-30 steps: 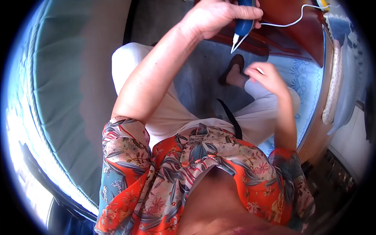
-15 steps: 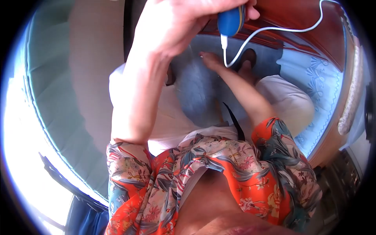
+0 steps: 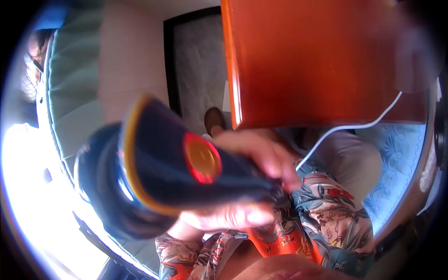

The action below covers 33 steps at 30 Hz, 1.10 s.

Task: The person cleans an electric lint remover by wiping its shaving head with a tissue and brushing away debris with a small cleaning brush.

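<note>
Close to the camera, a dark blue handheld device (image 3: 165,161) lies tilted, its wide gold-rimmed head toward the left. A round gold button on its side is ringed in glowing red. My left hand (image 3: 224,217) is closed on its tapered body, thumb along the near side. More fingers (image 3: 273,158), blurred, lie at the far side of the narrow end; I cannot tell whether they belong to my right hand. A white cable (image 3: 347,126) runs down to these fingers, which hide its end. My right sleeve (image 3: 326,200) shows below them.
A glossy reddish-brown wooden tabletop (image 3: 317,60) stands ahead on the right, its corner close to the fingers. Green cushioned upholstery (image 3: 72,79) runs down the left. A blue patterned cloth (image 3: 396,158) lies at the right. A shoe (image 3: 214,120) shows below.
The blue device has come down from the top of view, close to the camera, and turned so its lit button shows. My right forearm no longer stretches forward in plain sight. The view has shifted.
</note>
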Motion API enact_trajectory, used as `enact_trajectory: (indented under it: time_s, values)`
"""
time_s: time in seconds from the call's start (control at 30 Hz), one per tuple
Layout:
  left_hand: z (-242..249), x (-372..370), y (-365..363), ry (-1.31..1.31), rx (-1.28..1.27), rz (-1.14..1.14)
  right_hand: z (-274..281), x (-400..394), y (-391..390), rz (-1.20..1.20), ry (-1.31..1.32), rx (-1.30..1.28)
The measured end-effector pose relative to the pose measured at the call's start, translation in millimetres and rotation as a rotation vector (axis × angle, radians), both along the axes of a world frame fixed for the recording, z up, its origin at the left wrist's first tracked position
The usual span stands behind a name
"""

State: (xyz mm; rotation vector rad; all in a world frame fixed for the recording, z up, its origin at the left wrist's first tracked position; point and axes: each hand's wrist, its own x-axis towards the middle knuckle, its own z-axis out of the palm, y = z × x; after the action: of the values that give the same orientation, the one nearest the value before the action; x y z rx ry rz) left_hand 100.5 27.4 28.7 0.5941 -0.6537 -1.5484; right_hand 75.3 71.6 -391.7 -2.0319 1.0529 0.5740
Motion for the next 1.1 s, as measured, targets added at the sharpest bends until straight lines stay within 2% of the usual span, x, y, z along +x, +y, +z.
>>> enact_trajectory:
  time_s: [0.13, 0.23, 0.37, 0.43, 0.53, 0.63, 0.7, 0.8, 0.87, 0.9, 0.93, 1.0, 1.1]
  values:
    - [-8, 10, 1, 0.021, -0.050, -0.119, -11, 1, 8, -0.002, 0.017, 0.030]
    - [-2, 5, 9, -0.006, 0.025, 0.008, -3, 1, 16, 0.004, -0.005, 0.042]
    - [-5, 4, 7, 0.068, 0.058, 0.032, 10, -22, 14, 0.039, -0.047, 0.060]
    - [-2, 5, 4, 0.016, 0.090, 0.009, 20, -38, 11, 0.056, -0.091, 0.068]
    - [10, 8, 2, -0.121, 0.187, -0.039, 46, -73, -2, 0.074, -0.165, 0.075]
    - [11, 4, -4, -0.179, 0.148, -0.134, 94, -112, -26, 0.029, -0.273, 0.118]
    - [14, -7, -6, -0.208, 0.133, -0.149, 125, -143, -44, -0.074, -0.328, 0.145]
    - [10, -20, -8, -0.322, 0.066, -0.163, 175, -198, -57, -0.384, -0.373, 0.160]
    - [17, -33, -4, -0.354, 0.082, -0.197, 248, -240, -67, -0.592, -0.430, 0.250]
    - [8, -39, -6, -0.480, -0.005, -0.207, 305, -269, -73, -0.940, -0.504, 0.461]
    - [10, -48, -4, -0.453, -0.014, -0.211, 328, -288, -67, -1.105, -0.681, 0.434]
    - [1, -46, -3, -0.422, -0.065, -0.211, 365, -308, -65, -1.216, -1.006, 0.469]
    - [-4, -56, -1, -0.396, -0.059, -0.271, 419, -318, -61, -1.252, -1.197, 0.191]
